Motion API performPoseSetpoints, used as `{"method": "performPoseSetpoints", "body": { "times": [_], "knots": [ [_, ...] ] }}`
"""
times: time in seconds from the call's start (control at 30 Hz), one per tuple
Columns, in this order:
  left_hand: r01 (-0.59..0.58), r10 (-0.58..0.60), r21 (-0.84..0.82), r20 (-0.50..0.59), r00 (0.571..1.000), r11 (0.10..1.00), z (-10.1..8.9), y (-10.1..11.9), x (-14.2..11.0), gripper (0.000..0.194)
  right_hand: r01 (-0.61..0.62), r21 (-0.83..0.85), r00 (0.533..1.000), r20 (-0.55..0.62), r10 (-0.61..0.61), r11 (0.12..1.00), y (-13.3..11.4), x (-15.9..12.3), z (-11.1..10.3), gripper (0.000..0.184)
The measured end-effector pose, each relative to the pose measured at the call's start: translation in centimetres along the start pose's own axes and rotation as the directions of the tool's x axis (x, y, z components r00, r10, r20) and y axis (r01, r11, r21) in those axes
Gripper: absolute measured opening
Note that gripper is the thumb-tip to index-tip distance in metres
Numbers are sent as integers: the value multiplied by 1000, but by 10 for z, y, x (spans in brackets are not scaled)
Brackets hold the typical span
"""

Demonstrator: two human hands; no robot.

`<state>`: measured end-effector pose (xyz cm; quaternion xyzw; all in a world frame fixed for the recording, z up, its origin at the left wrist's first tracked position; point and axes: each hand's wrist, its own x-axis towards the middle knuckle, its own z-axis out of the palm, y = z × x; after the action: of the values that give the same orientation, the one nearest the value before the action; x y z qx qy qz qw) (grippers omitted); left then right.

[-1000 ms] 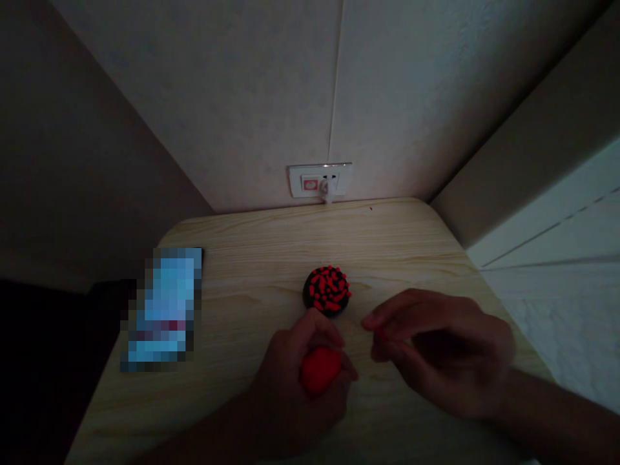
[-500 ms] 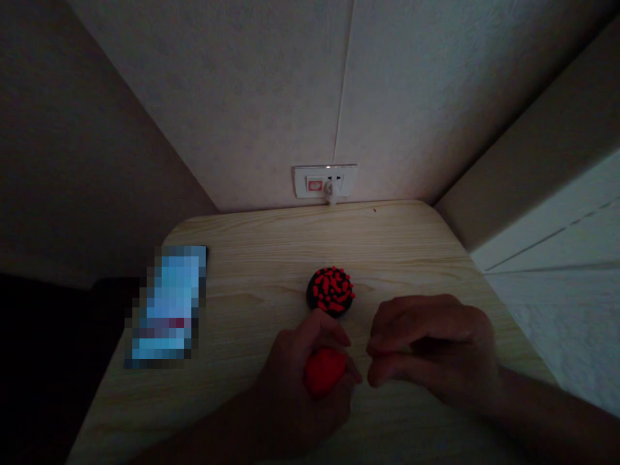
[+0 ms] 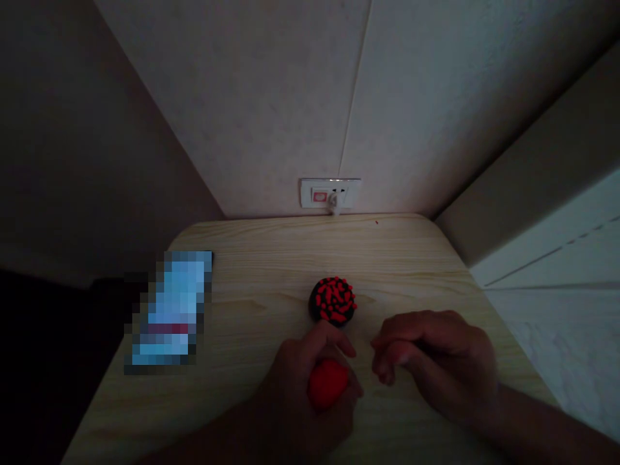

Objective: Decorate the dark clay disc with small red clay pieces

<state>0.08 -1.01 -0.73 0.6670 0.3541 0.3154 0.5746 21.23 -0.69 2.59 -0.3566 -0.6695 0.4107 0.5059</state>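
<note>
My left hand (image 3: 310, 387) curls round a smooth red lump (image 3: 329, 384) that looks like modelling clay. Just beyond its knuckles, on the table, sits a round black piece (image 3: 314, 310) whose top is dotted with small red bits and short red strips. My right hand (image 3: 431, 361) hovers to the right of the left one, apart from it, with the thumb pressed to the curled fingers. Whatever may be between those fingertips is hidden or too small to name.
Both hands are over a pale wood-grain table (image 3: 261, 258). A phone (image 3: 174, 297) with a lit, blurred screen lies at the left edge. Behind the table, a wall socket (image 3: 330, 194) holds a plug. A pale panel (image 3: 547, 226) stands along the right side.
The right thumb has slid along and curled in against the fingers, where it was stretched out in a pinch. The left hand keeps its hold on the red lump. The whole view has shifted slightly.
</note>
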Motion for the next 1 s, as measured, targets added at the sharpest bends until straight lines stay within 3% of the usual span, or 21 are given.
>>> {"method": "performPoseSetpoints", "body": {
  "times": [0.07,0.23,0.37,0.47,0.6,0.7,0.8,0.9,1.0],
  "knots": [
    [19,-19,-9,-4,1000,1000,1,-1,-1,30,1,-30,999,-33,-2,1000,1,0,0,9],
    [49,-49,28,-17,999,998,2,1,-2,35,15,-119,998,-55,-21,993,2,2,-2,31],
    [7,-7,39,2,1000,999,2,6,2,29,26,-216,1000,-9,-29,976,2,1,-3,35],
    [-35,35,53,3,999,998,2,9,6,17,69,-264,998,13,-68,962,-3,-1,-4,29],
    [-69,69,48,13,998,996,1,12,8,10,92,-291,994,-27,-105,952,-12,-1,-3,4],
    [-62,60,65,38,997,996,1,14,8,10,107,-224,992,-45,-120,969,-12,3,-2,12],
    [-105,103,68,41,994,992,1,14,7,9,131,-150,991,20,-129,980,-5,5,-2,16],
    [-132,129,67,52,990,989,0,14,8,10,138,-145,988,91,-126,980,1,5,-3,33],
    [-127,124,80,45,991,989,-1,15,9,10,96,-111,992,86,-87,989,5,3,-2,42]
  ]
}}
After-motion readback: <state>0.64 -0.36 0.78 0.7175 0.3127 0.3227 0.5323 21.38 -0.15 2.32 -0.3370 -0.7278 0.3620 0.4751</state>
